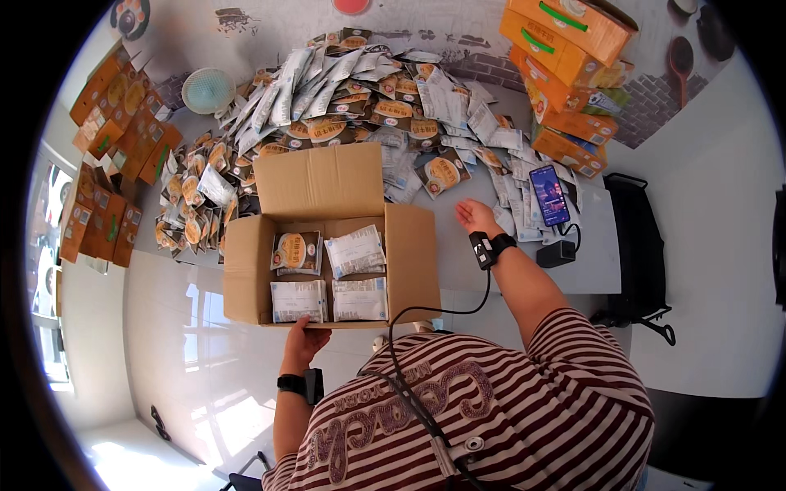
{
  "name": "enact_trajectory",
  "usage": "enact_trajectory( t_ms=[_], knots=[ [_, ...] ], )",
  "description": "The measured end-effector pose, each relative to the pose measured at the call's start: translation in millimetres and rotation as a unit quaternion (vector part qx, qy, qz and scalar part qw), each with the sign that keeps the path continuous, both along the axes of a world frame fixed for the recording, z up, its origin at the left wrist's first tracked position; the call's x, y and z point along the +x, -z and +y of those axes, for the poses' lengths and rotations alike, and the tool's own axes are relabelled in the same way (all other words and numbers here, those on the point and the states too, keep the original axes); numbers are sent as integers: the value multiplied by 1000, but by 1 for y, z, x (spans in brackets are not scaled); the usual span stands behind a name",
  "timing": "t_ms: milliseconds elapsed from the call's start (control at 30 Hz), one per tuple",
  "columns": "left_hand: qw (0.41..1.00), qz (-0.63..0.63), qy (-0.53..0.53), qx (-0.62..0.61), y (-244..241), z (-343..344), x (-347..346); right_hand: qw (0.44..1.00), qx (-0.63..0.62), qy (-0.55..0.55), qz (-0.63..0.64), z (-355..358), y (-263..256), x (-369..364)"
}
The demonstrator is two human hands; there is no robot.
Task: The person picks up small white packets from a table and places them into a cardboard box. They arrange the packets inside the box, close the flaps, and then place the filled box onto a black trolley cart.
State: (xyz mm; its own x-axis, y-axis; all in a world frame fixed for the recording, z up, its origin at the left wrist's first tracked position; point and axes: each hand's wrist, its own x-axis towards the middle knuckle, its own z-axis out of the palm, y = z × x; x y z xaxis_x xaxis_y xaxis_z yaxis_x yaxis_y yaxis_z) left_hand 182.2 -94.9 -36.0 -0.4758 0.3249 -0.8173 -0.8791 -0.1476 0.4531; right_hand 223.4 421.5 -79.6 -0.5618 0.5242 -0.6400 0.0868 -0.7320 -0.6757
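Note:
An open cardboard box stands before me, its far flap raised and a side flap spread to the right. Inside are four-way stacks of flat sachets: a brown printed sachet tops the far left one, and pale backs such as this white sachet top the others. My left hand grips the box's near wall, thumb over the rim. Over the grey table, my right hand is empty, fingers loosely extended, just nearer me than a loose brown sachet.
A large sachet heap covers the table's far side. Orange cartons with green handles are stacked at right, more cartons at left. A lit phone lies on sachets beside a black adapter. A cable runs from my right wrist.

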Motion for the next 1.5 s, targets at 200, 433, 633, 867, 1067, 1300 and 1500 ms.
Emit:
enact_trajectory(
  t_ms=[200,433,633,867,1067,1300,1500],
  knots=[
    [999,17,-14,-35,-5,10,5,998,-38,44,-10,44,32,-32],
    [997,30,-24,-67,-15,23,13,999,-39,1,34,61,46,-61],
    [994,36,-27,-95,-25,29,12,999,-28,7,17,59,45,-71],
    [995,47,-1,-89,-13,25,12,957,274,-15,93,36,-50,-59],
    [998,43,-9,-41,1,13,14,883,410,-117,199,-23,-159,-44],
    [998,-7,-32,52,13,4,8,839,295,-386,247,-161,-191,-34],
    [995,-5,5,97,7,5,5,673,400,-550,290,-231,-155,-38]
  ],
)
